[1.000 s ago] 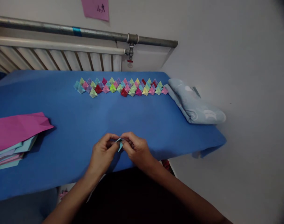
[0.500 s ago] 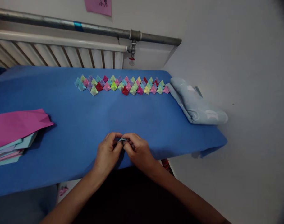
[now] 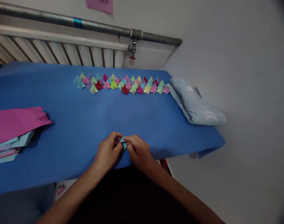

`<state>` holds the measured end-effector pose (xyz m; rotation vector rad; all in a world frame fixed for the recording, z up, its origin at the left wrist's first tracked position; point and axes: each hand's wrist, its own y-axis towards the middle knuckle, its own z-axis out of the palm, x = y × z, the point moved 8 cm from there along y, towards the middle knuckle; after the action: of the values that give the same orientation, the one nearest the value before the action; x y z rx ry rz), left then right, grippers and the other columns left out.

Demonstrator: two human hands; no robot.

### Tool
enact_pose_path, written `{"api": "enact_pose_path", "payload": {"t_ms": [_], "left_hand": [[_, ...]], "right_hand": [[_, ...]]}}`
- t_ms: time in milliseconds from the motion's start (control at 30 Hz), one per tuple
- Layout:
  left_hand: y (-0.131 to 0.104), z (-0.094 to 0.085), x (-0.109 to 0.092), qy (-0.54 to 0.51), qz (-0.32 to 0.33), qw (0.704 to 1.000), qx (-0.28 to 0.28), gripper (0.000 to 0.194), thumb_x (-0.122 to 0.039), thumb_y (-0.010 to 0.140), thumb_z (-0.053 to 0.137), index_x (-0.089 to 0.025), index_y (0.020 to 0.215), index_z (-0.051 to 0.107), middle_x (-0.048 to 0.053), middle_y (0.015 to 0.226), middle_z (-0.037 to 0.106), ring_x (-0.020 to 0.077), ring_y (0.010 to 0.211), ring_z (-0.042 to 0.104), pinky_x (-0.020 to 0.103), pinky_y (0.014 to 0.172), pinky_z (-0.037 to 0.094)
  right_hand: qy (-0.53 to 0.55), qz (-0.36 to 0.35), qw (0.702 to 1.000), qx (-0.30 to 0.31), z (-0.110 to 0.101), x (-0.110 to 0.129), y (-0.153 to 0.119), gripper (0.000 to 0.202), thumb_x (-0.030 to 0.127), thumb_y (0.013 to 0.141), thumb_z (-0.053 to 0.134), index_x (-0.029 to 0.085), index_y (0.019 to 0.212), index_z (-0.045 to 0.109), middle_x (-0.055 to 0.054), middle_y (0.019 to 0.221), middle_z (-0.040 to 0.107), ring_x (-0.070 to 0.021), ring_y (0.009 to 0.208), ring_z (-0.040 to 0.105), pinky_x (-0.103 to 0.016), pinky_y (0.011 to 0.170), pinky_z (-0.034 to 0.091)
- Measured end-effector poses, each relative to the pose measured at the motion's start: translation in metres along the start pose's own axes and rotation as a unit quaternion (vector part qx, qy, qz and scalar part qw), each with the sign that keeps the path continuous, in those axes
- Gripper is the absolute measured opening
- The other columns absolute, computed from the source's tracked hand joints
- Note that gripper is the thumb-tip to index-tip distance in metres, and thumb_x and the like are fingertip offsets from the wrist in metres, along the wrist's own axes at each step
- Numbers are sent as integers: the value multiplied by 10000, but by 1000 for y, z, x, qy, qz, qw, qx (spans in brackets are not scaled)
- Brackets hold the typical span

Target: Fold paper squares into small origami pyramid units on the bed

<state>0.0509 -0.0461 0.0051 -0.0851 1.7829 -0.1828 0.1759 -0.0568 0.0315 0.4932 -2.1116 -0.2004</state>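
Note:
A small light blue folded paper is between my hands, just above the blue cloth near the front edge. My left hand pinches it from the left, thumb and index finger closed on it. From the right, my right hand grips the same paper with its fingertips. Beyond them, several folded paper pieces in pink, red, green, yellow, purple and blue stand in close rows. At the left lies a stack of coloured sheets with a magenta sheet on top.
The blue cloth covers the table. A folded grey-blue blanket lies at the right end against the wall. Behind the table are a white radiator and a metal pipe with a red-handled valve.
More of the light blue paper shows between my fingers, with a point upward and a piece hanging below. My right hand has shifted slightly right. The view has moved a little.

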Motion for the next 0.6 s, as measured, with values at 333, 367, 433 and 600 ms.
{"api": "enact_pose_path", "payload": {"t_ms": [333,367,433,600], "left_hand": [[-9,6,8,-280,-158,943,87,374,-269,688,738,-151,1025,627,24,840,671,141,700,665,311,725,556],[-10,5,8,-285,-156,942,89,368,-290,706,743,-150,1027,632,26,827,673,139,699,660,311,717,560],[-9,4,11,-283,-154,942,91,377,-318,703,768,-152,1015,637,24,797,677,137,682,652,307,689,563],[-6,-2,17,-273,-162,946,63,406,-275,596,838,-153,940,659,8,730,683,132,649,643,272,637,540]], "right_hand": [[-9,-114,993,-13,-13,11,-14,297,128,928,443,257,1140,606,-75,1041,667,-171,948,638,-319,817,526],[-11,-117,993,-4,-13,13,-14,314,125,925,441,262,1154,607,-78,1051,666,-173,949,640,-320,816,527],[-15,-116,993,20,-12,14,-15,341,120,918,430,268,1162,616,-82,1063,665,-177,951,641,-321,812,529],[40,-99,994,39,-14,19,-11,307,141,901,445,263,1101,644,-74,1045,667,-178,947,640,-327,820,520]]}}
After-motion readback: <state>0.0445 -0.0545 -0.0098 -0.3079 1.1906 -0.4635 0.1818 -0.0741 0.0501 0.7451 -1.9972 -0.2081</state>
